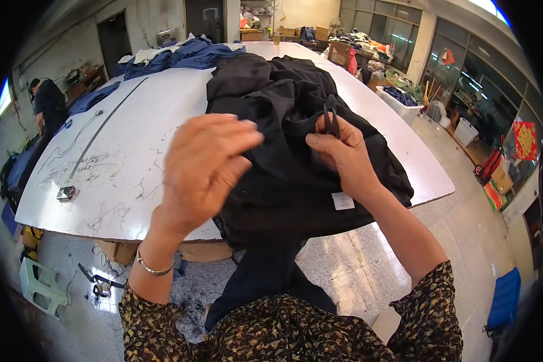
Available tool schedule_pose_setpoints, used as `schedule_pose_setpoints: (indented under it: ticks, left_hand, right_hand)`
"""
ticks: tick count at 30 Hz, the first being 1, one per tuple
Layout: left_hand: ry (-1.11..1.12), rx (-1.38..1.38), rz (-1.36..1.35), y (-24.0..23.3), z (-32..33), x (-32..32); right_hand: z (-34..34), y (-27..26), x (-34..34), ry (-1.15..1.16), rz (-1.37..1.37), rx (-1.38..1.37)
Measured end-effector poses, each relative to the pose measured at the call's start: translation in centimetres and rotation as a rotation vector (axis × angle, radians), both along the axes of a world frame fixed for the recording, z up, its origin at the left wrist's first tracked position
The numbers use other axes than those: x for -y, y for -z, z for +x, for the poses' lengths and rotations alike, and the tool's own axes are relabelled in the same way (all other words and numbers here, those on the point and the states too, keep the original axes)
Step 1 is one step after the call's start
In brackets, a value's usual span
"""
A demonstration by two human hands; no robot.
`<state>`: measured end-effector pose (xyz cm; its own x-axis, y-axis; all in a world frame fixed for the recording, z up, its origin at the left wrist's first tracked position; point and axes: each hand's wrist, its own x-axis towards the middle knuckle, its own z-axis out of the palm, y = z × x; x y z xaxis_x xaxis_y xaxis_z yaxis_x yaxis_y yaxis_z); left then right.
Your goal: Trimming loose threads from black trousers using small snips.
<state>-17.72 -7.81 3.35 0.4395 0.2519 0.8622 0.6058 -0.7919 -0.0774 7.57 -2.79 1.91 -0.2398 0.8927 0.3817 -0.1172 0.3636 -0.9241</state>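
A pile of black cloth garments (pixel 271 194) lies before me and hangs over the near edge of the white table (pixel 131 117). A small white label (pixel 343 201) bearing writing shows on the cloth near the front. My right hand (pixel 344 149) is shut on dark thread snips (pixel 331 122), whose two pointed blades stand apart and face away from me. Whether its fingers also pinch cloth, I cannot tell. Over the pile's left side, my left hand (pixel 206 167) is raised and blurred, thumb apart from the fingers, with nothing visible in it.
Blue garments (pixel 181 56) are stacked at the table's far left. Loose threads (pixel 108 217) and a small box (pixel 65 193) lie on the left side. Another person (pixel 47 104) stands beyond the left edge. A green plastic stool (pixel 43 285) is on the floor; a white bin (pixel 400 104) stands right.
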Motion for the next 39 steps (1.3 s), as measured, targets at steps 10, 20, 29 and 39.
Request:
schedule_pose_setpoints:
  ticks: [10, 20, 29, 39]
  left_hand:
    - [-0.341, -0.183, -0.459, 2.1, 2.7, -1.8]
    - [-0.244, 0.354, -0.813, 6.6, -0.8, -5.6]
    - [-0.015, 0.69, -1.133, 5.9, -0.5, -5.3]
    - [0.023, 0.674, -1.077, 5.8, -0.2, -5.2]
  right_hand:
    - [2.4, 1.9, 1.5, -0.032, 0.05, -0.123]
    - [2.4, 4.1, 1.3, -0.18, 0.753, 0.576]
    - [2.6, 5.0, 1.1, -0.149, 0.828, 0.632]
    - [2.4, 5.1, 1.2, -0.141, 0.797, 0.639]
